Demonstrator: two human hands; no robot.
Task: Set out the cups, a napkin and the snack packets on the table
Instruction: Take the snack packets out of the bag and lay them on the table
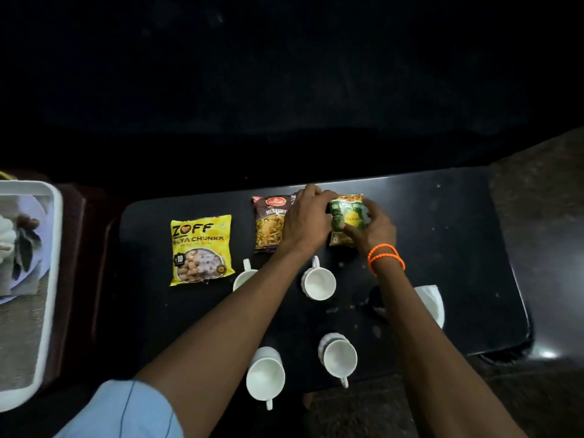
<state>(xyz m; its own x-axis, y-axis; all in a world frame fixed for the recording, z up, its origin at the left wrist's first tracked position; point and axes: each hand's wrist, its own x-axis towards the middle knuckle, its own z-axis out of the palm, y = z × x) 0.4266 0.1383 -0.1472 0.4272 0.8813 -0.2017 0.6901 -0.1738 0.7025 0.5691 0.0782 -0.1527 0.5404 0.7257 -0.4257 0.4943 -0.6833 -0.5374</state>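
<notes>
Both hands meet on the green snack packet [347,218] at the far side of the black table [458,248]. The right hand [373,232] holds it from the right and near edge, thumb across the front and fingers curled behind, so the packet sits inside that grasp with its lower part hidden by the hand. The left hand [308,216] comes in from the left, fingers bent over the packet's left edge and top corner; it also lies across the right half of the brown mixture packet [268,222], which rests flat just beside the green one. Whether the green packet is lifted or lies on the table, I cannot tell.

Well to the left, apart from the others, the yellow soya chunks packet [201,249] lies flat. Four white cups stand nearer the person: one [243,276] partly hidden under the left forearm, one [319,282] between the two forearms, and two at the near edge [265,376] [339,357]. A white napkin [431,303] shows past the right forearm (orange bands [387,256] circle that wrist). A white tray [53,279] sits off to the left.
</notes>
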